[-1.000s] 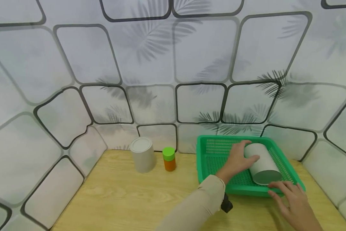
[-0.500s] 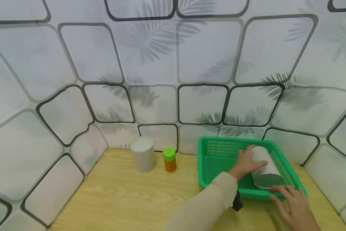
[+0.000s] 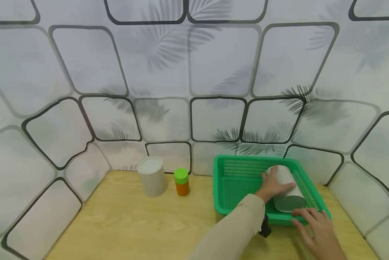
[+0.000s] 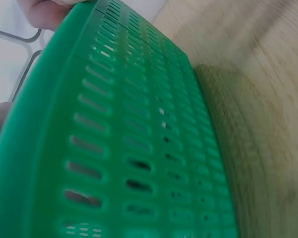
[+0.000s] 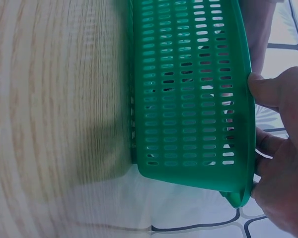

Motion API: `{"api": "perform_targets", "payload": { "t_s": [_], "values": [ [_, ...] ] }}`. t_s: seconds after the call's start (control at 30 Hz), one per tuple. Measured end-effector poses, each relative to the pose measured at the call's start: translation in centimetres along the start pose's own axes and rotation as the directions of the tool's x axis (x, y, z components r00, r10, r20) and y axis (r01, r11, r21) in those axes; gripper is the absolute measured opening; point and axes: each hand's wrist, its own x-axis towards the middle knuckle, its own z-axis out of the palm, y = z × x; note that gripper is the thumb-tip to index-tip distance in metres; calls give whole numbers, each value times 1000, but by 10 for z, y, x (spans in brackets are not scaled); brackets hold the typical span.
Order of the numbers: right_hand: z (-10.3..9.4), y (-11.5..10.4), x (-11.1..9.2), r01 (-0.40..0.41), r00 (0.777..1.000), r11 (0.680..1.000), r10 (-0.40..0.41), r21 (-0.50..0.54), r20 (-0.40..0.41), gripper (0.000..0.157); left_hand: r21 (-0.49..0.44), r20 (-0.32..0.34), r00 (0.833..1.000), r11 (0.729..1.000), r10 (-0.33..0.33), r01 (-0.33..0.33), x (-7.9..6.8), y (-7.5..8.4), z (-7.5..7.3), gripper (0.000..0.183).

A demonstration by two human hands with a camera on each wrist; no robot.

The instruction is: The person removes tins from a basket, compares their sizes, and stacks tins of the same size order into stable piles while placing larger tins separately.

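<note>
A white cylindrical can (image 3: 288,200) lies on its side in the right half of a green plastic basket (image 3: 225,210), its round end facing the front. My left hand (image 3: 272,187) grips it, the thumb over its upper side and the fingers along its left and far part. At the basket's front right rim is my right hand (image 3: 318,231); the right wrist view shows its thumb and fingertips right at that rim (image 5: 249,119), holding it. The left wrist view is mostly filled by the slotted basket wall (image 4: 134,114), with part of a hand showing beyond the rim.
A white lidded can (image 3: 152,178) stands upright at the back left of the wooden table (image 3: 132,224). Beside it is a small orange jar with a green cap (image 3: 182,181). Patterned cloth walls (image 3: 168,119) rise behind and at both sides.
My left hand has shifted nearer along the can, and the can has turned slightly within the basket. The right hand stays at the front rim. The head view has shifted a little.
</note>
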Motion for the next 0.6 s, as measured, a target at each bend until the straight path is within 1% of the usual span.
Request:
{"api": "perform_targets", "payload": {
  "t_s": [0.07,0.17,0.23,0.33,0.47,0.6],
  "values": [
    [1,-1,-1,-2,1000,1000,2,1,-1,28,-22,-9,1000,999,-26,26,-1,1,3,76],
    [0,-3,-1,-5,1000,1000,5,8,-9,27,-94,-3,997,992,-82,81,-5,5,3,78],
    [0,-6,0,-7,1000,1000,7,7,-7,27,-124,1,994,986,-108,107,-1,3,5,81],
    [0,-9,1,-15,1000,1000,15,6,1,28,-136,18,991,982,-131,132,1,2,3,90],
    [-1,-12,1,-31,999,1000,30,6,11,31,-140,22,987,977,-157,158,4,3,5,97],
    [-3,-10,1,-24,1000,1000,24,8,3,32,-157,2,982,970,-187,185,5,8,7,96]
  ]
}}
